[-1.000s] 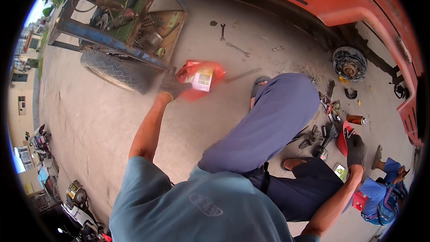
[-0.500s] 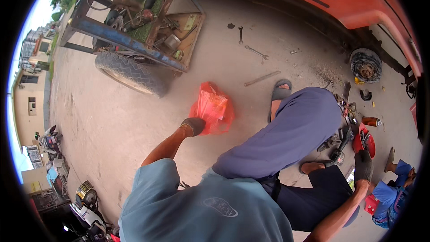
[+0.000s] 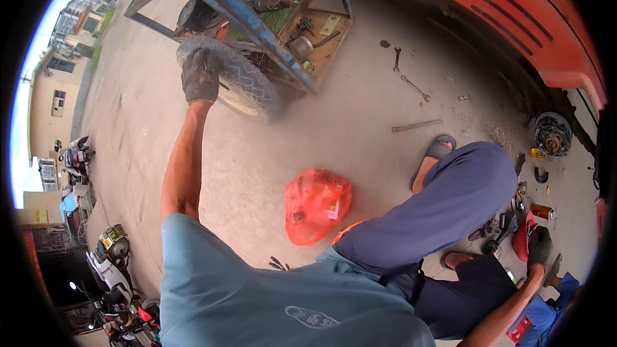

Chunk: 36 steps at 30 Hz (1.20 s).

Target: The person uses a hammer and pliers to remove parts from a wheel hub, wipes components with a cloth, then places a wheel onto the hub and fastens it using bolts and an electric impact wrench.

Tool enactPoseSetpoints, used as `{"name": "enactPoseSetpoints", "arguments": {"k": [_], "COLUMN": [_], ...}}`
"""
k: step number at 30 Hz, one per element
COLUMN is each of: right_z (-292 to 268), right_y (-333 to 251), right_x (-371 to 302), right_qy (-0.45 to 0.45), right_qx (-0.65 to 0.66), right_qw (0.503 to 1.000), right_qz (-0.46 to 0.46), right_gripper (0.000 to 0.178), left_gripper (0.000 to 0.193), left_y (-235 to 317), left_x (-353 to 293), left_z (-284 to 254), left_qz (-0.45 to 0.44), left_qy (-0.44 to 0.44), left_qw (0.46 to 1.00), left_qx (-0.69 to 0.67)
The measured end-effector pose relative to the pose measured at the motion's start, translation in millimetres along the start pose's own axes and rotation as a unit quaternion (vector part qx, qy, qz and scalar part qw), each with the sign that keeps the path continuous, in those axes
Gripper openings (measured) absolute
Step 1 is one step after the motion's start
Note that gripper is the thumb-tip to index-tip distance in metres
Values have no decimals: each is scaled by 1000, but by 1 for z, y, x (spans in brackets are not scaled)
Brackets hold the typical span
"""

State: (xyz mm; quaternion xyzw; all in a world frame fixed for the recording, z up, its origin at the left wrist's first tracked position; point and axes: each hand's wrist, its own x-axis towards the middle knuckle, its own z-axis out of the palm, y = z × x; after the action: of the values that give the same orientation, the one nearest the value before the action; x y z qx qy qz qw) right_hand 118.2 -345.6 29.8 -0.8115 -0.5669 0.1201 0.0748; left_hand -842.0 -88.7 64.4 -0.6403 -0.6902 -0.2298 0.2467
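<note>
My left hand (image 3: pixel 200 76), in a dark grey work glove, is stretched out to the left, in front of the treaded tyre (image 3: pixel 247 87) under the blue metal cart. Its fingers reach forward, slightly bent, and no object shows clearly in them; whether it touches the tyre is unclear. A knotted-looking red plastic bag (image 3: pixel 317 209) with boxed items inside stands on the ground before me, apart from both hands. At the far right, my gloved right hand (image 3: pixel 540 246) overlaps the red bowl (image 3: pixel 522 239). The fingers of that hand are mostly hidden.
The blue cart frame (image 3: pixel 241 16) carries green matting and metal parts. Two wrenches (image 3: pixel 397 59) and a rusty bar (image 3: pixel 418 126) lie on the concrete. An orange vehicle body (image 3: pixel 501 9) overhangs the back right. By my right foot are a power tool (image 3: pixel 504 231), a can (image 3: pixel 542 211) and a seated person (image 3: pixel 546 315).
My left hand has let go of the red bag and swung forward and left to the tyre. The view has shifted left. The right hand stays near the red bowl.
</note>
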Motion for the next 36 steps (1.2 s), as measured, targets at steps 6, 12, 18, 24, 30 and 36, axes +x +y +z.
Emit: {"name": "enactPoseSetpoints", "arguments": {"k": [6,12,18,24,30,36], "right_z": [-27,-40,-54,-50,-55,-58], "right_y": [-72,-52,-135,-163,-140,-142], "right_x": [-14,-54,-31,-16,10,6], "right_qy": [6,40,69,10,45,50], "right_qx": [60,81,99,62,-19,50], "right_qw": [989,979,986,997,995,997], "right_qz": [137,182,118,55,-86,-10], "right_gripper": [33,32,36,35,35,35], "left_gripper": [39,45,26,29,30,45], "left_y": [-129,-61,-66,45,-16,37], "left_x": [100,94,24,-44,-95,-107], "left_z": [34,38,-12,-73,-99,-101], "left_qz": [28,30,140,58,82,0], "left_qy": [-193,-170,-74,-100,-96,-167], "left_qw": [974,968,967,981,992,985], "left_qx": [113,181,201,156,-28,41]}}
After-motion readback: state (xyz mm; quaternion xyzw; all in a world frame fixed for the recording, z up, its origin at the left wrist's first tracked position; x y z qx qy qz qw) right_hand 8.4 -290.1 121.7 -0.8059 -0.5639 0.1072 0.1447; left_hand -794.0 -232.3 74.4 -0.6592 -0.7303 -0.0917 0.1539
